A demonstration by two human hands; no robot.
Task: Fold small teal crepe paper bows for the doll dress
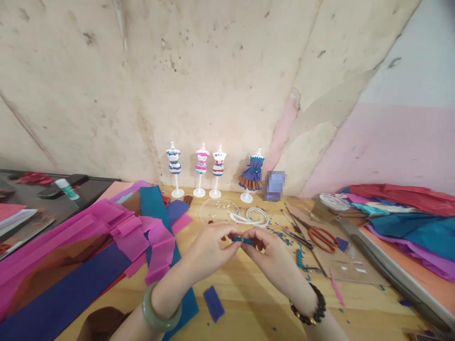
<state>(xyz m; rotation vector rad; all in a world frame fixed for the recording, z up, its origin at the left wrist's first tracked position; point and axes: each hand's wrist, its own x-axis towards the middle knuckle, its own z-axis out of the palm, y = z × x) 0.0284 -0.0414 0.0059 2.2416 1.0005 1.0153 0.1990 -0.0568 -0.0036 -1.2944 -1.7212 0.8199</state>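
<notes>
Between my two hands is a small folded strip of teal paper [243,240], held just above the table. My left hand [213,244] pinches its left end with thumb and forefinger. At the other end, my right hand [265,246] grips it in the same way, fingertips close to the left ones. A round clear dish [206,213] with tiny pale bits lies behind my left hand. Beyond my right hand is a coil of white cord [258,216]. A blue paper piece [213,304] rests on the table below the hands.
Several small white mannequins stand by the wall, one in a blue and brown paper dress [254,173]. Coloured paper strips [88,227] pile up at left. Orange-handled scissors [323,238], tweezers [298,237] and a cardboard sheet [344,258] lie at right, near a clear jar [330,206].
</notes>
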